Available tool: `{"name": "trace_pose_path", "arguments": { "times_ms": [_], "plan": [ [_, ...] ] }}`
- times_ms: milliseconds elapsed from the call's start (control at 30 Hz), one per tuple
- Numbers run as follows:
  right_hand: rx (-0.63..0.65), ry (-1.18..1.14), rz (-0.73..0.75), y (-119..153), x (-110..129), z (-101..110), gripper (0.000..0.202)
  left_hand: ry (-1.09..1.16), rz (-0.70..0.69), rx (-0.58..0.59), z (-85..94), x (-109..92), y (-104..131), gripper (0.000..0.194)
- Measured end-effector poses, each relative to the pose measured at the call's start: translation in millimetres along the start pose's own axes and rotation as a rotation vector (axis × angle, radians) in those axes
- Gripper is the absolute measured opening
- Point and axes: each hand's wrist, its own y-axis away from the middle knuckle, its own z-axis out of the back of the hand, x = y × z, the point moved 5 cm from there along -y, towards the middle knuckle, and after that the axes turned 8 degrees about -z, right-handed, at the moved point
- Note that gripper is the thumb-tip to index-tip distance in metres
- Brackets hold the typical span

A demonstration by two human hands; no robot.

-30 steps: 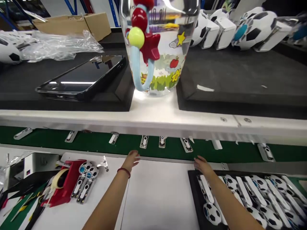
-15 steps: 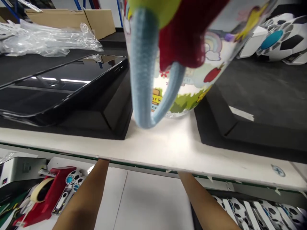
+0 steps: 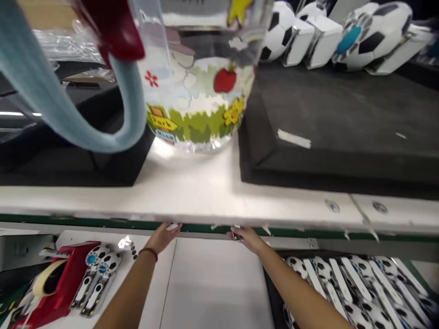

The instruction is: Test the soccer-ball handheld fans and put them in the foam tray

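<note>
Under the front edge of the white shelf (image 3: 192,196), my left hand (image 3: 162,238) is closed on a small white piece (image 3: 173,226), mostly hidden by the shelf. To its right, my right hand (image 3: 248,238) is closed on a small black-and-white piece (image 3: 237,234); its far part is out of sight. Both hands are above the white worktop (image 3: 216,283), apart from each other. At the left, near my left forearm, lie two clear packs with soccer-ball-shaped tops (image 3: 94,278). A black tray of soccer-ball items (image 3: 356,283) stands beside my right forearm.
A clear printed cup (image 3: 199,91) with a blue strap (image 3: 133,105) stands on the shelf, close to the camera. Black foam blocks (image 3: 343,137) flank it, with soccer-ball items (image 3: 380,36) behind. A red tape dispenser (image 3: 65,278) sits at lower left.
My view has shifted, so the cup appears further left. Both hands, hidden under the shelf before, have come into view, each with a small piece in its fingers.
</note>
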Motion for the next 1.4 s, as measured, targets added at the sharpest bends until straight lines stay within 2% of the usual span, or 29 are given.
{"name": "trace_pose_path", "arguments": {
  "times_ms": [133, 233, 300, 367, 467, 600, 700, 767, 867, 933, 1033, 1133, 1233, 1333, 1400],
  "plan": [
    [0.089, -0.045, 0.083, 64.7, -18.6, -15.6, 0.056, 0.201, 0.09, 0.125, -19.4, 29.1, 80.5, 0.042],
    [0.165, -0.072, 0.133, 115.7, -17.4, -31.9, 0.058, 0.343, 0.161, 0.231, -36.1, 33.8, 142.8, 0.042],
    [0.231, -0.095, 0.165, 145.0, -12.8, -43.2, 0.059, 0.358, 0.173, 0.351, -43.3, 23.4, 176.4, 0.039],
    [0.288, -0.11, 0.193, 169.5, -9.4, -53.3, 0.06, 0.303, 0.129, 0.451, -44.3, 6.5, 201.9, 0.037],
    [0.325, -0.123, 0.25, 200.2, -8.4, -65.9, 0.057, 0.221, 0.028, 0.513, -38.6, -17.7, 228.6, 0.036],
    [0.389, -0.137, 0.347, 239.6, -8.0, -82.5, 0.053, 0.115, -0.158, 0.554, -31.5, -42.4, 256.3, 0.041],
    [0.429, -0.147, 0.389, 265.1, -7.5, -91.3, 0.045, -0.005, -0.285, 0.514, -28.3, -60.6, 276.4, 0.046],
    [0.423, -0.145, 0.362, 275.3, -11.4, -94.9, 0.043, -0.007, -0.292, 0.477, -27.8, -71.0, 289.7, 0.054],
    [0.343, -0.191, 0.275, 280.8, -24.0, -96.3, 0.045, 0.178, -0.217, 0.427, -28.1, -78.9, 305.9, 0.066],
    [0.298, -0.27, 0.219, 282.3, -34.0, -96.7, 0.047, 0.321, -0.177, 0.371, -26.9, -77.5, 312.2, 0.065],
    [0.283, -0.352, 0.137, 284.6, -47.8, -99.0, 0.048, 0.421, -0.093, 0.294, -25.3, -64.1, 316.7, 0.065],
    [0.258, -0.296, 0.076, 286.1, -60.0, -100.3, 0.05, 0.448, 0.016, 0.251, -24.9, -47.9, 319.6, 0.06],
    [0.211, -0.228, 0.074, 286.1, -70.8, -99.8, 0.051, 0.442, 0.079, 0.287, -26.8, -40.1, 323.3, 0.057],
    [0.146, -0.184, 0.13, 286.2, -78.2, -98.4, 0.053, 0.41, 0.057, 0.328, -28.3, -39.4, 326.2, 0.056],
    [0.084, -0.2, 0.167, 286.6, -80.9, -95.6, 0.054, 0.397, 0.077, 0.316, -28.7, -36.1, 326.5, 0.055]
  ]
}}
